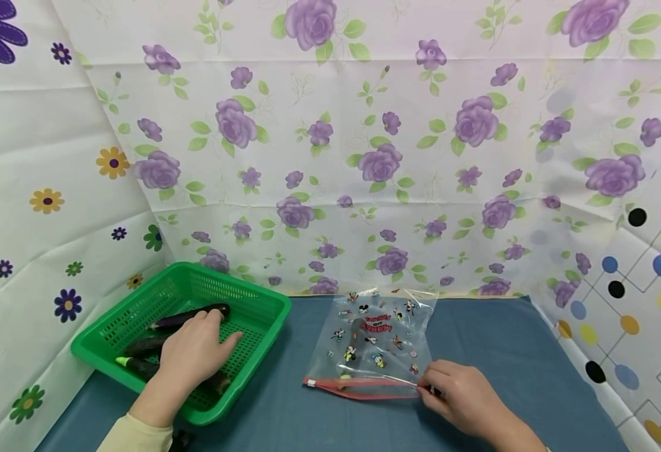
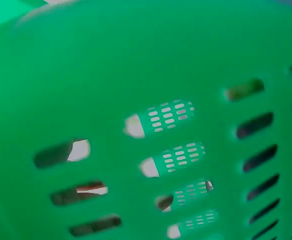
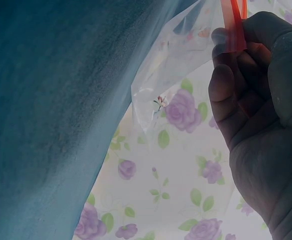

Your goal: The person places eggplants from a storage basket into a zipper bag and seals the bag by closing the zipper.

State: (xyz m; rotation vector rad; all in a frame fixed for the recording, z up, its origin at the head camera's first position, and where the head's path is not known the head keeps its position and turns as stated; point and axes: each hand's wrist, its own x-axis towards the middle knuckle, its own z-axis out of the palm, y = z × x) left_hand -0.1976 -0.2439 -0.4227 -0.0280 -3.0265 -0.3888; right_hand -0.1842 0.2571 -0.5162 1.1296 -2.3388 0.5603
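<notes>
My left hand (image 1: 194,348) reaches into the green plastic basket (image 1: 262,301), its fingers over a dark eggplant (image 1: 177,319) and its thumb spread out to the side. More eggplants lie under and beside this hand, one with a bright green tip. In the left wrist view the slotted basket wall (image 2: 110,75) fills the picture and hides the hand. With thumb and fingers, my right hand (image 1: 466,395) pinches the right end of the red zip edge of a clear cartoon-print zip bag (image 1: 386,351). A long dim shape with a pale green end shows inside the bag.
The bag and basket rest on a blue tablecloth (image 1: 285,408). A white slider (image 1: 310,382) sits at the zip's left end. Flower-print sheets (image 1: 375,163) hang behind and at the left; a dotted sheet (image 1: 641,314) hangs at the right. Something dark lies below the left sleeve.
</notes>
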